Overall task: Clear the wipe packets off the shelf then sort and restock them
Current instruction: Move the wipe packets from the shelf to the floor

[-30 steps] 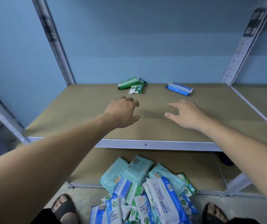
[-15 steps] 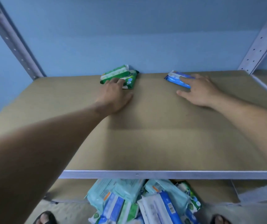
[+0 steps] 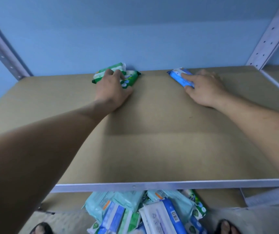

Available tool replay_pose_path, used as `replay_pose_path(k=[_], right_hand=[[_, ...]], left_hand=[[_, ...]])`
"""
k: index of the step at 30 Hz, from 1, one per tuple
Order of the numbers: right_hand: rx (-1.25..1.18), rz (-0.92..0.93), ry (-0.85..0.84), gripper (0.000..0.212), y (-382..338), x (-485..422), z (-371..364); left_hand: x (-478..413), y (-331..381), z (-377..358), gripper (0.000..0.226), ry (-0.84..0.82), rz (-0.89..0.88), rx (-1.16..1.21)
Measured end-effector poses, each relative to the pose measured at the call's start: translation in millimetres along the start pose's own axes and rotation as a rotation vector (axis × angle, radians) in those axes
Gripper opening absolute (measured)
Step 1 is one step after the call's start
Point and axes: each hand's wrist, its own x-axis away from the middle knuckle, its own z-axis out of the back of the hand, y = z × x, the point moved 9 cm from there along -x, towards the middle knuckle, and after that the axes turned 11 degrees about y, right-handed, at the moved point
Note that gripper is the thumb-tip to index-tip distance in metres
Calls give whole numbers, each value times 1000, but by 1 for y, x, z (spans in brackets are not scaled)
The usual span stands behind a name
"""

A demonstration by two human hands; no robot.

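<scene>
Green packets (image 3: 133,76) at shelf (image 3: 152,132) back — left hand (image 3: 111,92) fingers curled round them, right hand (image 3: 204,90) fingers pinching blue packet (image 3: 177,76)

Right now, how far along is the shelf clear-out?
Done: most packets lie in a pile below the shelf. In hand: left hand grips the green packets, right hand pinches the blue packet, both at the back. Left: lift these off, sort, restock.

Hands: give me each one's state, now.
Left hand: grips the green packets.
Right hand: pinches the blue packet.
</scene>
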Motion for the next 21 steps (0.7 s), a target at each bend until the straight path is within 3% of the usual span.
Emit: replay_pose_path(k=[11,21], right_hand=[[48,-63,-119,66,-12,56,23],[-31,112,-45,57,-89,160,71]], left_hand=[[41,-9,42,44,-221,87,81],[137,-20,100,43,-156,46,118]])
